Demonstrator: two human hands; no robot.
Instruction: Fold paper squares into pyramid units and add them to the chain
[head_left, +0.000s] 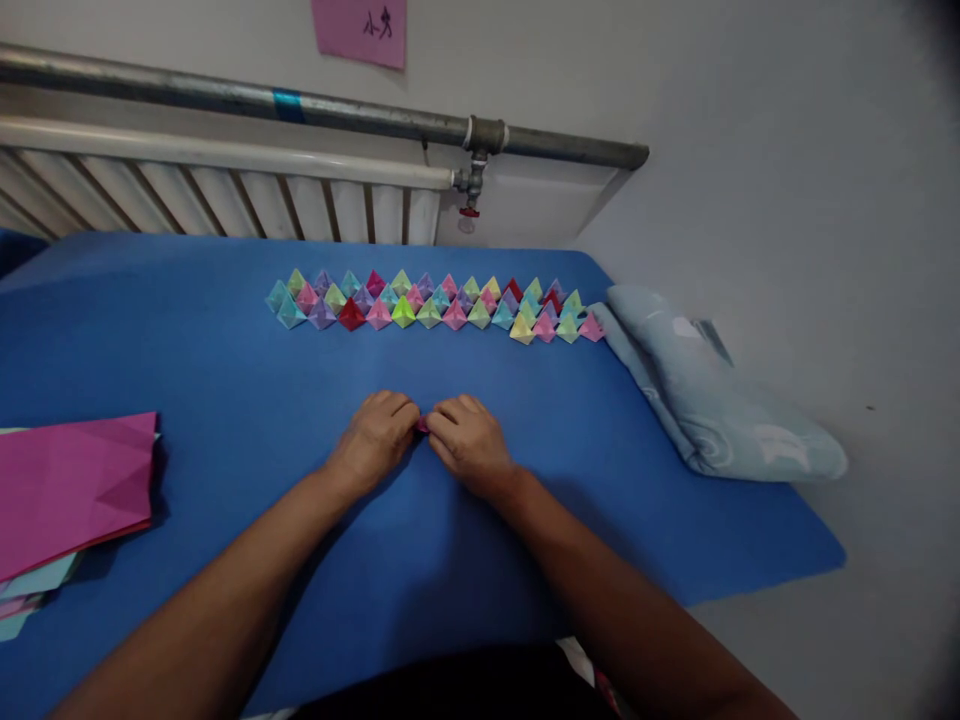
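Between my two hands is a small folded piece of magenta paper (423, 425), mostly covered by my fingers. My left hand (381, 432) pinches its left side, and my right hand (466, 436) grips the right side. Both hands are closed, close together, low over the blue surface (300, 400). Beyond them stand rows of small folded paper shapes (403, 312) in pink, green, purple, red, yellow and light blue. A stack of coloured paper sheets (75, 490), magenta on top, lies at the left edge.
A folded pale blue patterned blanket (720, 410) rests at the right, against the wall. Behind the surface are a white radiator (225, 195), a metal pipe (375, 118) and a red-handled valve (469, 212). A pink note (360, 30) hangs on the wall.
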